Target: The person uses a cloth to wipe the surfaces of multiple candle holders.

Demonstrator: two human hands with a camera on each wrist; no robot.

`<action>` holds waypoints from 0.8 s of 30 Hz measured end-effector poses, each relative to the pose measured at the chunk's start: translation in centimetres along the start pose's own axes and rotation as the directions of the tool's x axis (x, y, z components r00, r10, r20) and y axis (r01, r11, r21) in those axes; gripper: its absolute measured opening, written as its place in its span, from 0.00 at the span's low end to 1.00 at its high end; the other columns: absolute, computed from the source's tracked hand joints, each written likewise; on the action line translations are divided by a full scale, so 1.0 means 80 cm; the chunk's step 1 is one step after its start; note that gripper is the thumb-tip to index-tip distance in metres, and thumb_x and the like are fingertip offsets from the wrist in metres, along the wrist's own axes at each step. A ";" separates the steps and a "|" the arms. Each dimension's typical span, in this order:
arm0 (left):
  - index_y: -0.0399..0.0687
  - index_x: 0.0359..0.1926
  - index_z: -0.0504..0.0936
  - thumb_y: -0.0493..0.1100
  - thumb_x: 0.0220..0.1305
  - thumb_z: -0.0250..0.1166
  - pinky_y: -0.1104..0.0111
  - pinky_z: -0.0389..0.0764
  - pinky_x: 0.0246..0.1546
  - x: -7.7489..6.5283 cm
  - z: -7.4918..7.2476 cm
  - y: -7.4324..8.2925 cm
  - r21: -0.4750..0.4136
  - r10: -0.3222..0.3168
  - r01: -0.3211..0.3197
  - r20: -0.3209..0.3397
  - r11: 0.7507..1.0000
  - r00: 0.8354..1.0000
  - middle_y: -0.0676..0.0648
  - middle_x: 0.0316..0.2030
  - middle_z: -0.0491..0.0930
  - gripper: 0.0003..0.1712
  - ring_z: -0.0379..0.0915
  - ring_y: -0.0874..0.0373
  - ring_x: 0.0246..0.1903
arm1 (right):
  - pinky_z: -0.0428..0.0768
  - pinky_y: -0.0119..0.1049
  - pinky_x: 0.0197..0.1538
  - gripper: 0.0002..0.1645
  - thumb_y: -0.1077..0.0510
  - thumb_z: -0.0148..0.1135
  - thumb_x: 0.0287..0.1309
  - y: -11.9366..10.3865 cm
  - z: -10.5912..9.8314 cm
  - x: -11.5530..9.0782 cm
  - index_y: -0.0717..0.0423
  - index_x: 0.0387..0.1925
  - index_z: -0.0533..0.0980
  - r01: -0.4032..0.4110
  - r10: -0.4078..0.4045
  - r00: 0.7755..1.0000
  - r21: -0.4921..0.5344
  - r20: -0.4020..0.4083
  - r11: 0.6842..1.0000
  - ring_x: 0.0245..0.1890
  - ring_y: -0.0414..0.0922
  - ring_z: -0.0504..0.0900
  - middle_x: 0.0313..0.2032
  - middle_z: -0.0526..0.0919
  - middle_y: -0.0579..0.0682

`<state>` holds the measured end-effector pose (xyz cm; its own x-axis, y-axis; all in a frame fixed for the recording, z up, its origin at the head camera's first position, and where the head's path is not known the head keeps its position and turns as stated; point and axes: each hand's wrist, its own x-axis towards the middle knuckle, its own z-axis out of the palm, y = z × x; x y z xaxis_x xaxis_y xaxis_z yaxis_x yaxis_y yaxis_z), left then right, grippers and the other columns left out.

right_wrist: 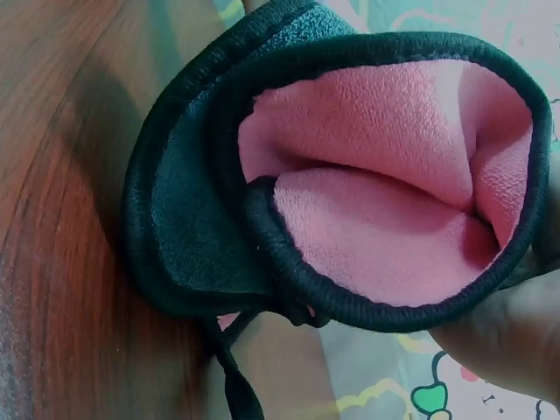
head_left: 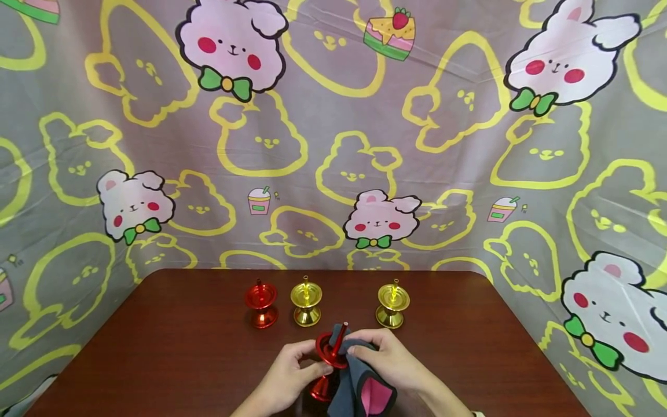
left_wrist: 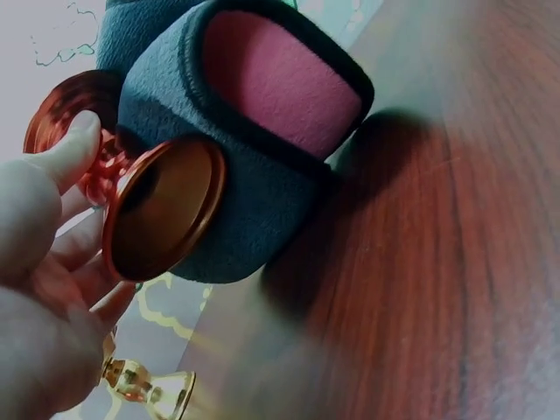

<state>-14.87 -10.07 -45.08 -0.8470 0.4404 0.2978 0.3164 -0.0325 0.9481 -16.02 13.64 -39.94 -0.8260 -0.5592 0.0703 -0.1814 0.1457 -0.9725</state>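
Backdrop (head_left: 271,121): rabbit-printed fabric across the far side.
Table (head_left: 167,359): reddish-brown, wood-grained.
Left hand (head_left: 289,373): grips the held red stand (head_left: 330,354) around its upper part, near side, centre.
Right hand (head_left: 385,356): pinches the grey, pink-lined cloth (head_left: 359,373) against that stand's top.
Wiping: seems under way on this one; whether the others are done or left cannot be told.
Far row: standing red stand (head_left: 261,297) left, gold stand (head_left: 306,297) just beside it, second gold stand (head_left: 393,299) farther right, all upright.
Obstruction: cloth partly hides the held piece.
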 end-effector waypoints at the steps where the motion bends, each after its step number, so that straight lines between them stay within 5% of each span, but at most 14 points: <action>1: 0.34 0.51 0.82 0.36 0.65 0.68 0.68 0.82 0.42 0.000 0.002 0.000 0.008 -0.016 0.016 -0.015 1.000 1.000 0.46 0.41 0.85 0.15 0.82 0.59 0.39 | 0.75 0.32 0.53 0.14 0.60 0.60 0.69 0.000 0.000 0.000 0.61 0.51 0.82 0.005 -0.006 1.000 -0.015 -0.010 1.000 0.52 0.44 0.79 0.49 0.85 0.53; 7: 0.41 0.50 0.84 0.40 0.64 0.70 0.68 0.82 0.40 0.000 0.012 0.004 0.098 -0.021 0.031 -0.107 0.995 0.994 0.48 0.39 0.86 0.15 0.83 0.59 0.37 | 0.77 0.32 0.51 0.13 0.62 0.60 0.68 0.002 0.002 0.002 0.63 0.51 0.82 0.009 -0.009 0.999 0.016 -0.034 1.000 0.51 0.45 0.80 0.49 0.85 0.55; 13: 0.51 0.46 0.86 0.43 0.60 0.73 0.68 0.82 0.37 0.001 0.021 0.000 0.258 0.088 -0.026 -0.231 0.966 0.969 0.51 0.39 0.86 0.12 0.82 0.62 0.36 | 0.79 0.31 0.48 0.13 0.63 0.61 0.68 0.005 0.005 0.007 0.65 0.50 0.82 0.013 -0.013 0.996 0.004 -0.088 1.000 0.49 0.45 0.82 0.48 0.85 0.57; 16: 0.55 0.43 0.87 0.42 0.55 0.76 0.68 0.82 0.36 0.005 0.025 -0.004 0.382 0.184 -0.054 -0.312 0.922 0.932 0.55 0.37 0.86 0.13 0.81 0.64 0.36 | 0.79 0.31 0.48 0.14 0.63 0.62 0.67 0.007 0.009 0.010 0.66 0.50 0.82 0.033 -0.037 0.991 -0.028 -0.127 0.999 0.50 0.47 0.82 0.48 0.85 0.57; 22: 0.60 0.38 0.88 0.41 0.42 0.82 0.65 0.72 0.38 0.009 0.034 -0.013 0.661 0.373 0.016 -0.442 0.750 0.816 0.64 0.33 0.85 0.19 0.77 0.64 0.33 | 0.77 0.31 0.52 0.15 0.64 0.62 0.66 0.011 0.020 0.015 0.68 0.51 0.82 0.086 -0.099 0.978 -0.078 -0.184 0.993 0.54 0.51 0.80 0.49 0.85 0.58; 24: 0.60 0.36 0.88 0.40 0.39 0.83 0.64 0.71 0.39 0.010 0.035 -0.014 0.691 0.397 0.037 -0.458 0.722 0.795 0.64 0.33 0.85 0.19 0.77 0.63 0.33 | 0.77 0.31 0.52 0.15 0.64 0.63 0.66 0.013 0.023 0.016 0.68 0.51 0.82 0.087 -0.097 0.974 -0.058 -0.204 0.995 0.53 0.50 0.81 0.48 0.85 0.59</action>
<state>-14.71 -7.15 -46.20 -0.7435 -0.0733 0.6647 0.4921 0.6132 0.6180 -16.29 11.54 -41.25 -0.8958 -0.3926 0.2083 -0.2834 0.1436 -0.9482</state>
